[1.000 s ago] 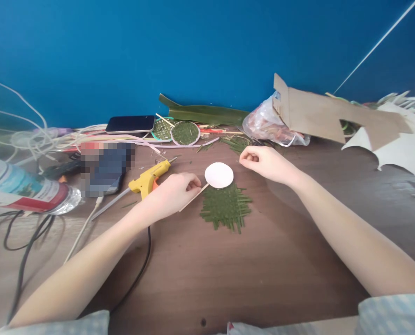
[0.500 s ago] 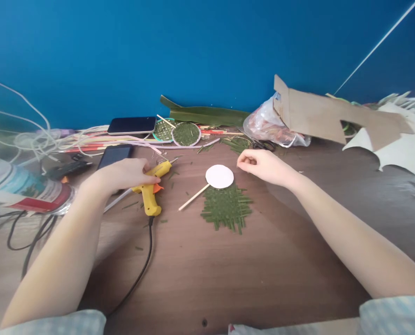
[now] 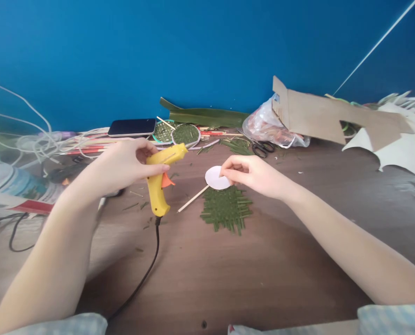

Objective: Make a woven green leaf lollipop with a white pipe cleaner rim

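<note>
My left hand [image 3: 123,164] is closed around a yellow glue gun [image 3: 160,184] with an orange trigger, lifted off the wooden table, its black cord [image 3: 140,279] trailing toward me. My right hand [image 3: 252,174] pinches the right edge of a white paper disc [image 3: 213,178]. The disc lies on the top of a mat of woven green leaf strips [image 3: 226,209]. A thin wooden stick [image 3: 192,199] runs from under the disc toward the lower left.
At the back lie a dark phone [image 3: 132,127], round woven green discs [image 3: 184,134], a long green leaf [image 3: 207,115], scissors [image 3: 263,148], a plastic bag [image 3: 266,125] and cardboard [image 3: 326,116]. White cords [image 3: 36,139] and a bottle [image 3: 8,186] crowd the left; white cut paper [image 3: 403,149] lies right.
My left hand let go of the stick, reached left, grasped the glue gun and lifted it toward the disc. My right hand moved from behind the disc onto its right edge.
</note>
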Demonstrator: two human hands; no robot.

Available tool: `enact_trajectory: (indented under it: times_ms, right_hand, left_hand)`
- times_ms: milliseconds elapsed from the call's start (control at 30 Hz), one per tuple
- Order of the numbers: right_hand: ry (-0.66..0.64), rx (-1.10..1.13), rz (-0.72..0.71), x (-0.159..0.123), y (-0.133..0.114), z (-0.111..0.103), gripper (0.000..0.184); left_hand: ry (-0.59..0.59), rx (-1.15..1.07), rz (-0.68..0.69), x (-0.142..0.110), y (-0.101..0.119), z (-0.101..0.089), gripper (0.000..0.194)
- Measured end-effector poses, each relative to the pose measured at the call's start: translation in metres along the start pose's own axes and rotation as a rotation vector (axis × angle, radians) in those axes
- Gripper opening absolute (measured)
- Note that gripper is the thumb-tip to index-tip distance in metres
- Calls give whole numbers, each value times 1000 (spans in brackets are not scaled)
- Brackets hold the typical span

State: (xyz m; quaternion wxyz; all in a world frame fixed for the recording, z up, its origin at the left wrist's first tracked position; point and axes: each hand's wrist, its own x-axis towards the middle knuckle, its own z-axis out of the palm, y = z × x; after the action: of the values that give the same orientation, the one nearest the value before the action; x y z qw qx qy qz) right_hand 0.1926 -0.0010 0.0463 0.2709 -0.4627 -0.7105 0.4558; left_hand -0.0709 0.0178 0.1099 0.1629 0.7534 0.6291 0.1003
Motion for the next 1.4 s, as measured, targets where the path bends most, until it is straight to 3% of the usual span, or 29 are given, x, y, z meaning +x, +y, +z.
enact_trajectory:
  times_ms: [200, 333, 400, 467, 533, 633, 733, 767, 800, 867, 900, 1033, 1100, 1200, 1400]
  right_hand:
    - [-282, 402, -34, -9, -16, 24, 28]
    - [-416, 647, -45, -17, -26, 44, 35]
    - [-380, 717, -35, -23, -32, 53, 35]
    - [-183, 798, -8, -30, -38, 60, 30]
    - [-121, 868, 42, -35, -43, 64, 25]
    - [-109, 1013, 101, -38, -46, 64, 19]
    - [-38, 1129, 105, -34, -47, 58, 17]
    - [-6, 1144, 105, -32, -47, 54, 17]
    - [26, 1149, 110, -30, -48, 51, 17]
    - [85, 1159, 129, -27, -49, 43, 17]
    - [108, 1170, 133, -26, -50, 39, 16]
    - [99, 1190, 108, -23, -48, 28, 9]
    - [127, 1154, 83, -22, -45, 26, 15]
    - [186, 1068, 94, -20, -42, 22, 29]
    - [248, 1013, 131, -19, -34, -4, 25]
  left_hand:
    - [156, -132, 241, -26, 30, 7, 29]
    - [232, -155, 218, -31, 39, 19, 27]
    - [294, -122, 186, -32, 44, 25, 24]
    - [362, -74, 198, -33, 48, 30, 21]
    - [403, -36, 261, -36, 52, 32, 19]
    - [528, 26, 441, -44, 54, 29, 16]
    - [779, 107, 709, -54, 55, 25, 23]
    - [768, 101, 839, -57, 55, 24, 23]
    - [655, 88, 961, -58, 55, 24, 22]
    - [481, 100, 989, -57, 54, 25, 12]
    - [413, 100, 947, -54, 54, 25, 11]
    - [-57, 169, 661, -39, 48, 28, 24]
    - [-196, 147, 566, -33, 45, 30, 23]
    - [-303, 140, 454, -28, 42, 34, 25]
    - [-338, 131, 294, -22, 35, 45, 22]
